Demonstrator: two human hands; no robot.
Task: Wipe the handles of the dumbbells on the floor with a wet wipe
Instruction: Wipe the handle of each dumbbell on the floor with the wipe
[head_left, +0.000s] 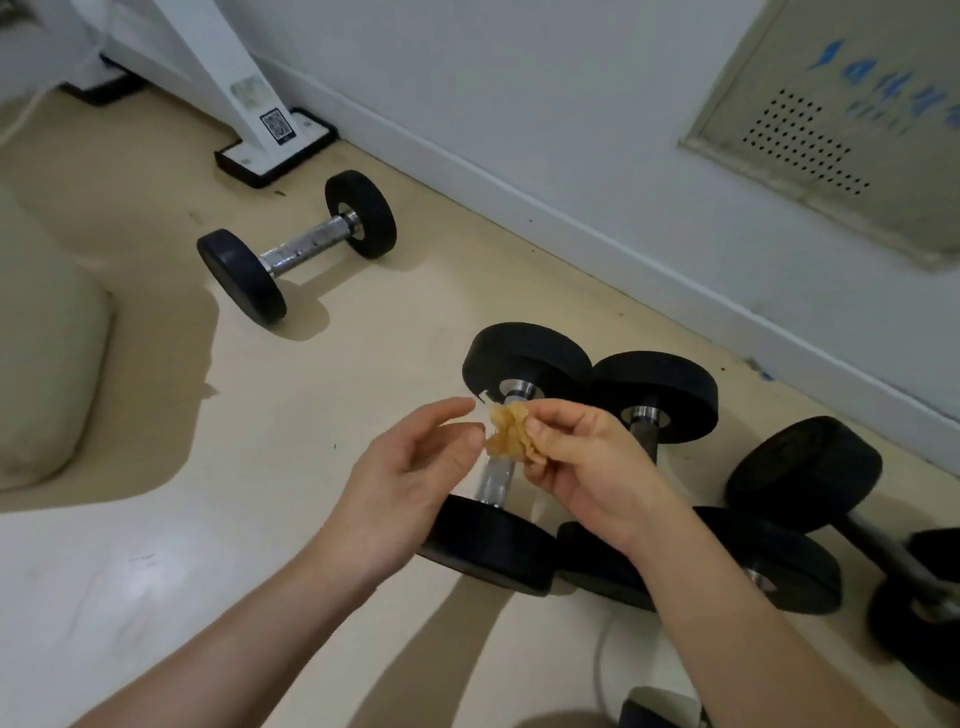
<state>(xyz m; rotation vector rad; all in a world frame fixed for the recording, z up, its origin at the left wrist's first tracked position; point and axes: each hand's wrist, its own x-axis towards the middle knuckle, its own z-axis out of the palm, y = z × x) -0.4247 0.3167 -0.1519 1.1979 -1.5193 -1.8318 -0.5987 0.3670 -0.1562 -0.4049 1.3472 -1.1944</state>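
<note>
Head camera: a person's bare right grip (587, 462) pinches a crumpled wet wipe (511, 434), a tan, wrinkled wad held between the thumb and curled fingers. The left grip (410, 478) faces it with its fingers loosely extended and holding nothing. Its fingertips reach the wad's near edge, though contact cannot be made out.

Directly beneath both grips a dumbbell (496, 483) lies on the smooth beige floor (311, 415), its shiny chrome handle running between two round, matte black rubber heads. Just beyond the right grip a second dumbbell (657, 395) lies alongside, its head touching the first one's. Farther out on that side lies a third dumbbell (802, 473), blurred towards the frame edge. Well beyond the left grip a smaller dumbbell (296, 247) rests alone, with thin disc heads and a mottled steel bar.

Behind it stands the flat black-and-white foot of a white machine frame (275, 150). The pale wall (519, 104) beyond the right grip carries a perforated beige metal panel (810, 135). A rounded cream cushion (41, 364) sits far to the left grip's outer side.
</note>
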